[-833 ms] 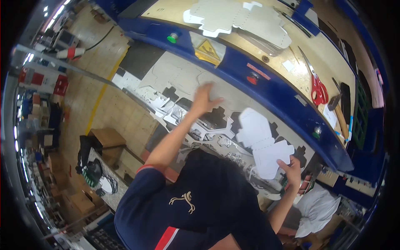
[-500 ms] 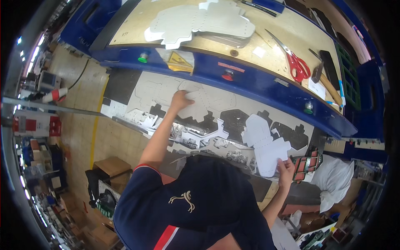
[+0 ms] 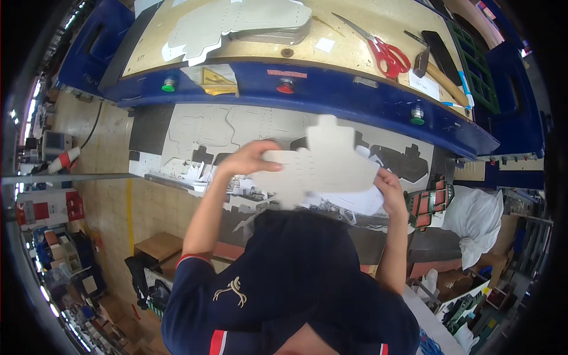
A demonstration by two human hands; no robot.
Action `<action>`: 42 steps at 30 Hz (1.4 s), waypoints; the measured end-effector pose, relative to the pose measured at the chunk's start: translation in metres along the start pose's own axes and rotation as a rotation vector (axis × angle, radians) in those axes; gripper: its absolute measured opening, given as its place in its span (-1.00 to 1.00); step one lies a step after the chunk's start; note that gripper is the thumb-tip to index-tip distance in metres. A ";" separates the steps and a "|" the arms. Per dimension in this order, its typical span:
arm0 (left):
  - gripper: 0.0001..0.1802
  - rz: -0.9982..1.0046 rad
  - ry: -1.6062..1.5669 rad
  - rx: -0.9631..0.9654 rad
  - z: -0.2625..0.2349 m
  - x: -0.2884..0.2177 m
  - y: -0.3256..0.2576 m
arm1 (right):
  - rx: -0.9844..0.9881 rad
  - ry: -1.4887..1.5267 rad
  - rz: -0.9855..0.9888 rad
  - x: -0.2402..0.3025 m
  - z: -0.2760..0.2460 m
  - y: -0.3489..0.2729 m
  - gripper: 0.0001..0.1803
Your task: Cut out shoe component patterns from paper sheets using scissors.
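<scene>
My left hand pinches the left end of a grey die-cut card blank, slightly blurred and held above the work bed. Beneath that blank, a white die-cut card blank sticks out on its right and lower sides. The fingers of my right hand close on the right edge of the white blank, touching or close to the grey one's edge. Behind my hands lies a light grey card sheet with cut outlines in it. Dark cut-out shapes and white scraps surround it.
A blue machine beam with a red button and green buttons crosses behind the bed. On the wooden surface beyond are a stack of card blanks, red-handled scissors and a hammer. A green cutting die sits right.
My left hand has lifted the grey blank out of the sheet and carried it right, over the white blank. My right hand has moved slightly up and left with the white blank.
</scene>
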State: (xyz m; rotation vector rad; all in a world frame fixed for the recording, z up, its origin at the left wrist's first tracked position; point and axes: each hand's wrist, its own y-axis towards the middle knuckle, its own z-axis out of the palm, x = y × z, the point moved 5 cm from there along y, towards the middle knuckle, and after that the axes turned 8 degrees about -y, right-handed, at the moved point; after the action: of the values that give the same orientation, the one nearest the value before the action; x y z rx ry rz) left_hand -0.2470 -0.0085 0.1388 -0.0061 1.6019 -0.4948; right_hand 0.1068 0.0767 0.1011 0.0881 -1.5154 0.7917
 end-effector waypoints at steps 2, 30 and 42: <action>-0.63 0.442 0.412 -0.056 0.024 -0.002 0.024 | 0.055 0.036 -0.055 -0.001 0.008 0.009 -0.76; -0.72 -0.093 -1.568 -1.261 0.023 0.178 0.043 | -0.149 -0.649 -0.256 -0.045 -0.066 0.012 -0.64; -0.73 -0.096 -1.567 -1.038 0.004 0.154 0.085 | -0.436 -0.570 0.108 -0.069 -0.071 0.001 -0.67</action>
State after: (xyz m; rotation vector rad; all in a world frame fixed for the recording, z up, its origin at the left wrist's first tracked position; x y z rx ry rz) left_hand -0.2350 0.0211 -0.0343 -0.9998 0.1388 0.3388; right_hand 0.1756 0.0863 0.0314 -0.1038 -2.2205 0.5223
